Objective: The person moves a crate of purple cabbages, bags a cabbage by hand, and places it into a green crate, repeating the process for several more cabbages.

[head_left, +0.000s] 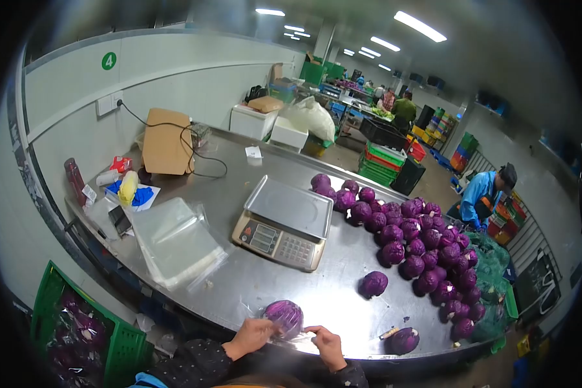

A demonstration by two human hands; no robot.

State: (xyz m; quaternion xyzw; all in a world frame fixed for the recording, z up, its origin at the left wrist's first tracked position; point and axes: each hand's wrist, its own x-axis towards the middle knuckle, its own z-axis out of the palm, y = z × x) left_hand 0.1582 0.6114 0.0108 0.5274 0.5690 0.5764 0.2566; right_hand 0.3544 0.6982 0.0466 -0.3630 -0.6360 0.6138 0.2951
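A red cabbage (284, 317) in a clear plastic bag (297, 341) rests at the near edge of the metal table. My left hand (252, 337) is closed on the bag at the cabbage's left side. On the other side, my right hand (328, 346) pinches the bag's edge, fingers pressed together. A stack of clear bags (174, 242) lies to the left. The weighing scale (289, 220) stands beyond my hands with a bare pan. One loose red cabbage (404, 341) sits to the right, beside a small light-brown object (389, 333) I cannot identify.
A large pile of red cabbages (426, 252) covers the table's right side, by green netting (488, 284). A green crate (113, 336) with bagged cabbages stands at lower left. A cardboard piece (167, 142) and cable are at the back. A person in blue (481, 197) stands at right.
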